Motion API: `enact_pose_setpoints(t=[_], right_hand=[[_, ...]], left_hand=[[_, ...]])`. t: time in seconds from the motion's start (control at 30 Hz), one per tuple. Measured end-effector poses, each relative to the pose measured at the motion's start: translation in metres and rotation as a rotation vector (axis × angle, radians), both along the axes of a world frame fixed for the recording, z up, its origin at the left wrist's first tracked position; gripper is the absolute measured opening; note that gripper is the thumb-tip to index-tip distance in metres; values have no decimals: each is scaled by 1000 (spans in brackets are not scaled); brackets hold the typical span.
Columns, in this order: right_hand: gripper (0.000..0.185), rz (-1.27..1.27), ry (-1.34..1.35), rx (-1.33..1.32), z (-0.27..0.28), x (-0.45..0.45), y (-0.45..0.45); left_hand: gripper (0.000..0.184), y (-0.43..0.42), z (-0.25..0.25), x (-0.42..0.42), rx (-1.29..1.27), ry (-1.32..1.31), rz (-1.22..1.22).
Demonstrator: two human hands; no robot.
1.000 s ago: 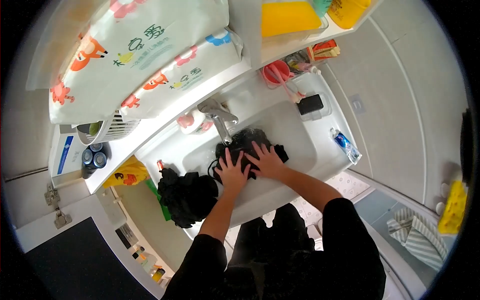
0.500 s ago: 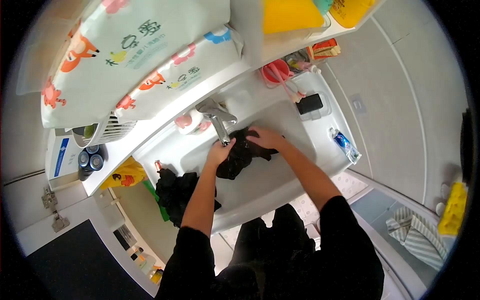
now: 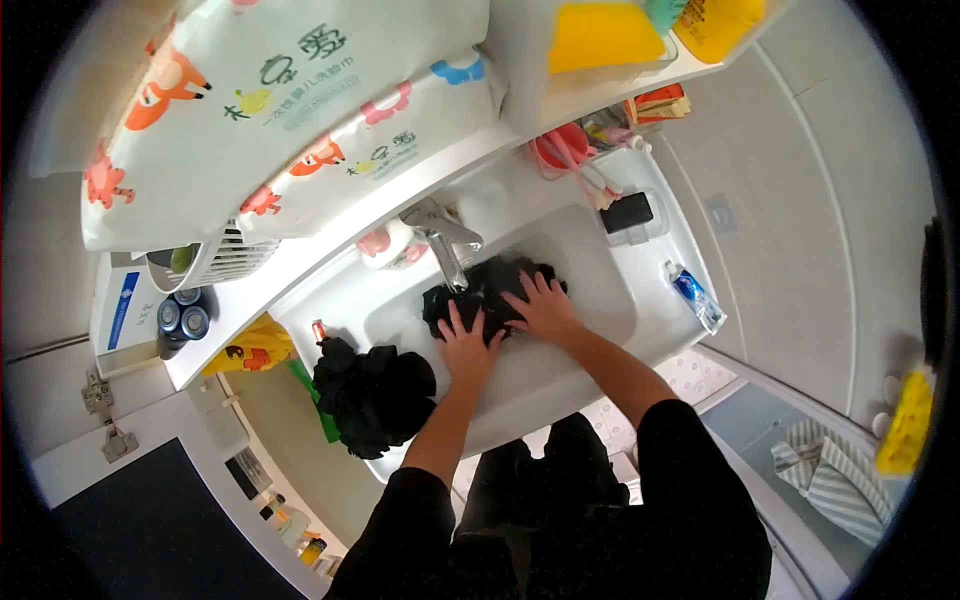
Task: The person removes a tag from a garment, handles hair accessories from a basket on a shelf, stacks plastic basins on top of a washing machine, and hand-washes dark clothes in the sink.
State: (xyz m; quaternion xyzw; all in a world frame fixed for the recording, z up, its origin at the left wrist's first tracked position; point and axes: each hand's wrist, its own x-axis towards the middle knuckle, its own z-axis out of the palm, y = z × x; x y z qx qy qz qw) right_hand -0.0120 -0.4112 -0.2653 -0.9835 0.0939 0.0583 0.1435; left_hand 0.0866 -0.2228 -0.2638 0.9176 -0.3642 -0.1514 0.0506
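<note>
A wet black cloth point(image 3: 490, 285) lies bunched in the white sink point(image 3: 590, 350), below the chrome faucet point(image 3: 447, 250). My left hand point(image 3: 468, 345) rests on the cloth's near left part, its fingers spread. On the right part, my right hand point(image 3: 543, 308) presses down with fingers spread too. Cloudy water seems to surround the cloth. A second bunched black cloth point(image 3: 375, 400) sits on the sink's left rim, apart from both hands. What kind of garment either one is, I cannot tell.
Over the sink's back edge hangs a white shelf with wipe packages point(image 3: 370, 150). A pink cup point(image 3: 560, 150), a black soap bar point(image 3: 627, 211) in a clear dish and a toothpaste tube point(image 3: 695, 298) stand along the right rim. A cabinet door point(image 3: 180, 520) is at lower left.
Both hands have gone from gripping the cloth at its sides to lying spread on top of it. The cloth is now flatter and wider in the sink.
</note>
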Motion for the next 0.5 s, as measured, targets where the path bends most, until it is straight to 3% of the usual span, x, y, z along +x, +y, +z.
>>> enact_pose_setpoints(t=[0.2, 0.33, 0.4, 0.5], right_hand=[[38, -151, 167, 121, -20, 36, -10], [47, -244, 127, 310, -28, 50, -20], [53, -270, 7, 437, -42, 51, -29], [67, -245, 96, 587, 20, 39, -48]], left_hand=[[41, -20, -16, 40, 30, 136, 15], [34, -41, 2, 66, -70, 299, 70], [45, -42, 22, 77, -101, 460, 200], [56, -21, 32, 93, -260, 833, 243]])
